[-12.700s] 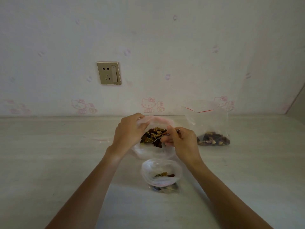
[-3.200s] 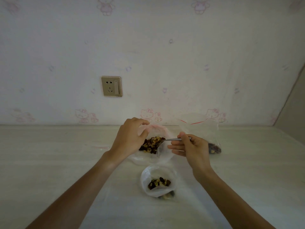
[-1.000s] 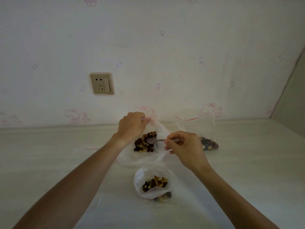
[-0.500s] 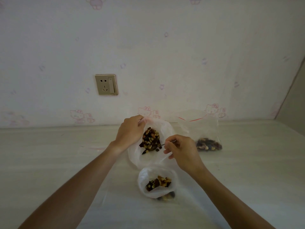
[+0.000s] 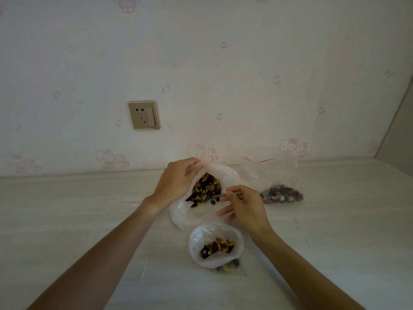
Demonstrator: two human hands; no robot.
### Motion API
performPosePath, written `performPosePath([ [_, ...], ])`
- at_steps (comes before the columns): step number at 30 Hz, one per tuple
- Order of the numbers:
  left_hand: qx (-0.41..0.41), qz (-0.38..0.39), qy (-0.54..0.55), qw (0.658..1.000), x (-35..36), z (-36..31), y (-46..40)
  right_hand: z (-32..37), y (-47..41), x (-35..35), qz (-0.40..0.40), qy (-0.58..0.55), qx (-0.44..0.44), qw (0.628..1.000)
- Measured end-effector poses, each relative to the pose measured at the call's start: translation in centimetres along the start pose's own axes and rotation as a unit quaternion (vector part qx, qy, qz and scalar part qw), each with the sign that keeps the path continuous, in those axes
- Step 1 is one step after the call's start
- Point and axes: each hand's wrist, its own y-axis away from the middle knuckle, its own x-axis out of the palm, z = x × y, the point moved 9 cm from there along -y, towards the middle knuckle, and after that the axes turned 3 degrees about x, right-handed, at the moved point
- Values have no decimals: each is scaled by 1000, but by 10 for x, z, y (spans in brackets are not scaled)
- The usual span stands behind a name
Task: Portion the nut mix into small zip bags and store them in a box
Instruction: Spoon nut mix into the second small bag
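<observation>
Three clear plastic bags holding nut mix sit on the pale desk (image 5: 89,220). The large bag (image 5: 185,215) lies in the middle, its mouth held up and open, with a heap of nut mix (image 5: 204,190) showing inside. One small zip bag (image 5: 215,245) stands near the person, just in front of the large bag, open at the top with a modest portion of nuts in it. One more zip bag with a red seal line (image 5: 274,175) stands at the far right, close to the wall, with a small portion settled at its bottom.

Two bare hands are at work. The left hand (image 5: 176,182) grips the far left rim of the large bag, its fingers curled over the plastic edge. The right hand (image 5: 243,206) pinches the handle of one metal spoon (image 5: 223,195) between thumb and forefinger, the remaining fingers loosely spread below; the spoon's bowl reaches into the large bag at the near edge of the nut heap.

One wall socket (image 5: 144,115) is fixed to the patterned wall (image 5: 245,74) above the desk, to the left of the bags.
</observation>
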Motion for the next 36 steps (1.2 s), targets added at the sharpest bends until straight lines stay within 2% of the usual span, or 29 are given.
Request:
performPosePath([
  [5,23,22,30,999,5,2,3,-8,2,-5,3,-57,32,998],
  [11,39,41,36,998,14,-1,2,-7,-3,8,23,-74,58,995],
  [15,40,22,28,999,2,-2,0,-12,-4,2,20,-110,80,991],
  [22,13,-2,-83,996,-15,-3,-3,1,0,-16,18,-125,64,990],
  [26,-16,-16,-77,997,-29,-12,5,18,5,-29,19,-124,49,991],
  [32,25,-79,-89,993,-54,-43,46,38,31,-52,24,-128,45,991],
  [36,-17,-72,-25,997,-59,-52,79,40,57,-64,39,-118,52,991],
])
